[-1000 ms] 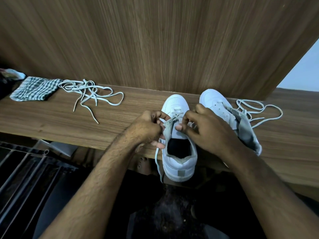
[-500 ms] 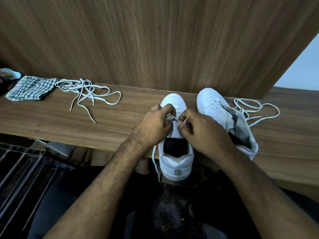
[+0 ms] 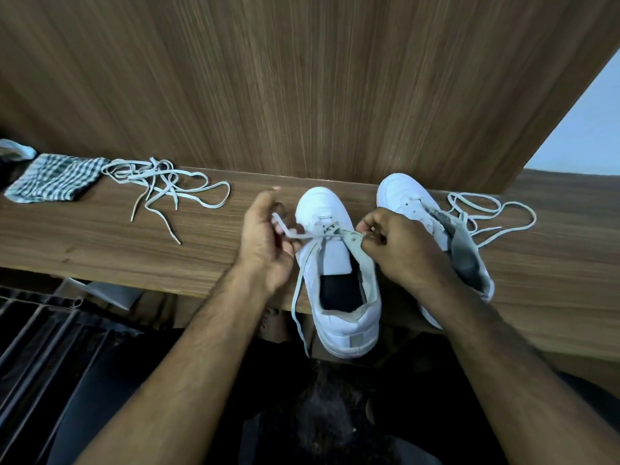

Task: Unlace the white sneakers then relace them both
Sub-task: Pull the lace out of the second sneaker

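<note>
A white sneaker (image 3: 339,270) stands toe-away at the front edge of the wooden shelf (image 3: 100,243), its heel hanging over. Its lace (image 3: 303,286) runs through the lower eyelets and one end dangles off the left side. My left hand (image 3: 265,239) pinches the lace just left of the shoe. My right hand (image 3: 396,246) pinches the right eyelet flap. Behind my right hand lies the second white sneaker (image 3: 419,209) on its side, unlaced, its tongue open. A loose lace (image 3: 483,216) lies to its right. Another loose lace (image 3: 161,189) lies tangled at the left.
A folded checked cloth (image 3: 53,179) sits at the shelf's far left. A tall wood-grain panel (image 3: 302,78) rises behind the shelf. Dark metal bars (image 3: 43,347) stand below at the left. My lap is dark beneath the shelf edge.
My hands have moved apart: the left drew the lace out to the left, the right shifted to the shoe's right eyelet flap. The lace now shows across the lower eyelets.
</note>
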Tool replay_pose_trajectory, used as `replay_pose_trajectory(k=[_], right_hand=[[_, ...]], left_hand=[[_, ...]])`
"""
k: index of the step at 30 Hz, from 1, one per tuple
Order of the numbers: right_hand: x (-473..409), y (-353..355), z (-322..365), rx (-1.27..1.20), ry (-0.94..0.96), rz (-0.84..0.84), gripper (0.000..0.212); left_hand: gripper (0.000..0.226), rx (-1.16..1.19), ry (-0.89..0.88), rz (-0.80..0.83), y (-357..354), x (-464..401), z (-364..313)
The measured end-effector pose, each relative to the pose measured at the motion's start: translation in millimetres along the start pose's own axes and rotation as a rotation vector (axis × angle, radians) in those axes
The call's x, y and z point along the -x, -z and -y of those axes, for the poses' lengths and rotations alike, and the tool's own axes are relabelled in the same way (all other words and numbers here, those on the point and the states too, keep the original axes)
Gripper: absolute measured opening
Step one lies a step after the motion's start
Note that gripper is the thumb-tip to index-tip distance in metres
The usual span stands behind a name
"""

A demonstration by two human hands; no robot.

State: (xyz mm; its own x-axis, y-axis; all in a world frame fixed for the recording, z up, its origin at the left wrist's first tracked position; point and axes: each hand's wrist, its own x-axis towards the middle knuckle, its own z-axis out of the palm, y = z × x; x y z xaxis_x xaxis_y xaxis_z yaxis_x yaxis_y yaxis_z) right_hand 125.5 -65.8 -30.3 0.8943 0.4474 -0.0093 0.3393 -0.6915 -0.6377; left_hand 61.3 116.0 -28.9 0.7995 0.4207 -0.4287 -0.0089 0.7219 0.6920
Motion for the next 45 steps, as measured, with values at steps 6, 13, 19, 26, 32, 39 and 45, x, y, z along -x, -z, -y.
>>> replay_pose_trajectory(k=[6,13,19,26,32,39,45], right_hand=[[0,-1,1,-0.045,0.016,-0.010,0.009],[-1,-2,1,-0.062,0.025,-0.005,0.011],[-3,-3,-2,-0.105,0.021,0.010,0.009],[-1,-4,0,-0.090,0.030,0.006,0.009],[-1,-3,-1,-0.098,0.026,0.009,0.014],[-2,-4,-1,-0.108,0.047,0.020,0.013],[-1,-5,-1,-0.107,0.093,0.032,0.021]], left_hand=[[0.035,-1.735,-0.616,0.098,1,9,18],[0.023,-1.086,-0.689,0.136,-7,12,22],[0.028,0.026,-0.112,0.254,-11,16,-18],[0.033,-1.796,-0.641,0.026,0,13,12],[0.017,-1.295,-0.522,0.146,-9,9,17],[0.023,-0.264,-0.171,0.172,-12,16,-8],[0.049,-1.901,-0.623,0.029,9,14,6]])
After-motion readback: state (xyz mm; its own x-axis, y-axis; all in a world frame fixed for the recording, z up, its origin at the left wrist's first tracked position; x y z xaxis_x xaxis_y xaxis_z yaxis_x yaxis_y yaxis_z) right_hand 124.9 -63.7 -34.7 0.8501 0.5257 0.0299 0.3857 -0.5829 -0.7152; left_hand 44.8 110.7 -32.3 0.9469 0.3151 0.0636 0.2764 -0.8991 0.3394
